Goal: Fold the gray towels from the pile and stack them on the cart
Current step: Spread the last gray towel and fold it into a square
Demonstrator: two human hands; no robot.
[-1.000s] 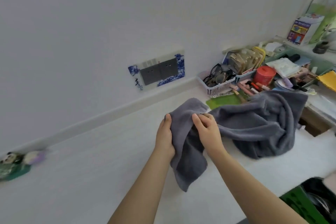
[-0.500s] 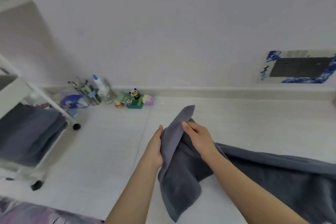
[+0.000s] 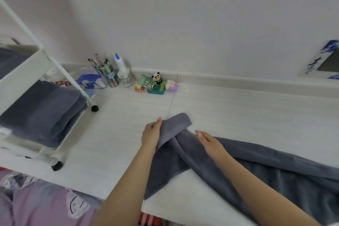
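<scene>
A gray towel (image 3: 275,169) lies stretched across the white tabletop from the middle to the right edge. My left hand (image 3: 151,134) grips its near corner, which folds over my fingers. My right hand (image 3: 211,142) lies flat on the towel just right of that corner, fingers straight. The white cart (image 3: 36,71) stands at the left. A stack of folded gray towels (image 3: 42,113) rests on its lower shelf, and more gray cloth (image 3: 9,58) shows on the shelf above.
Against the wall stand a cup of brushes (image 3: 108,75), a glue bottle (image 3: 120,68), a glass jar (image 3: 128,79) and small toys with a panda figure (image 3: 156,84). A framed panel (image 3: 324,64) hangs at the right. Pink patterned fabric (image 3: 36,205) lies below the table's front edge.
The view swung left from the cluttered right side to the cart. The towel was pulled along and laid out; my right hand let go of the corner and now lies flat on it.
</scene>
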